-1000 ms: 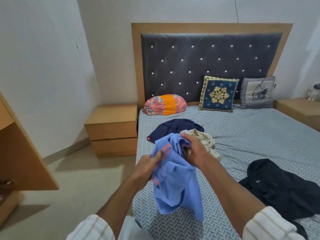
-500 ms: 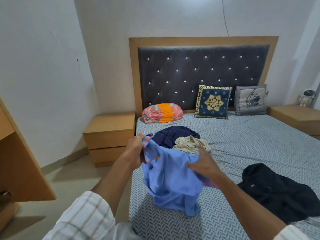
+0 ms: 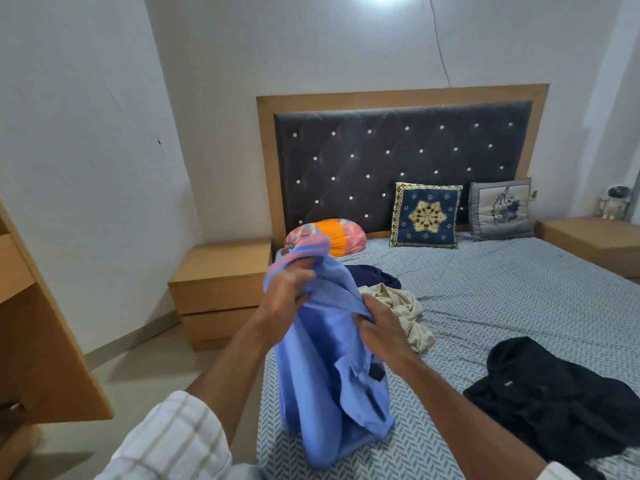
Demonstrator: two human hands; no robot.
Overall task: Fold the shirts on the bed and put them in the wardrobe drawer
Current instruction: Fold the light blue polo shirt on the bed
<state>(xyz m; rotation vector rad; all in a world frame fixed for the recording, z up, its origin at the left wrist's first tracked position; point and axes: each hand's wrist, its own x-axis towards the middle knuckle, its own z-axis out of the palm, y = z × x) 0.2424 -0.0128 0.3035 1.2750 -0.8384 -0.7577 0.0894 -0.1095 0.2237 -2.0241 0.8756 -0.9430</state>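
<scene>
Currently both hands hold the blue shirt (image 3: 329,368) up above the near left corner of the bed (image 3: 502,299). Left hand (image 3: 287,296) grips a bunched part near the collar, fingers curled into the cloth, with the orange-striped trim (image 3: 304,249) sticking up above it. Right hand (image 3: 381,327) grips a fold of the same shirt lower and to the right, fingers curled round the fabric. Shirt hangs down from both hands, its bottom end resting crumpled on the bed sheet.

3 more garments lie on the bed: a navy shirt (image 3: 374,277) just behind the blue one, a cream shirt (image 3: 401,310) touching it on the right, and a black shirt (image 3: 554,400) well apart at the near right.

At the headboard (image 3: 398,147): a pink and orange bolster (image 3: 332,235), a blue patterned cushion (image 3: 426,216), a grey cushion (image 3: 500,209). A wooden nightstand (image 3: 221,289) stands left of the bed, another nightstand (image 3: 595,240) right with a small white figurine (image 3: 614,201) on it. Wooden furniture (image 3: 38,323) at the left edge, only partly visible.
</scene>
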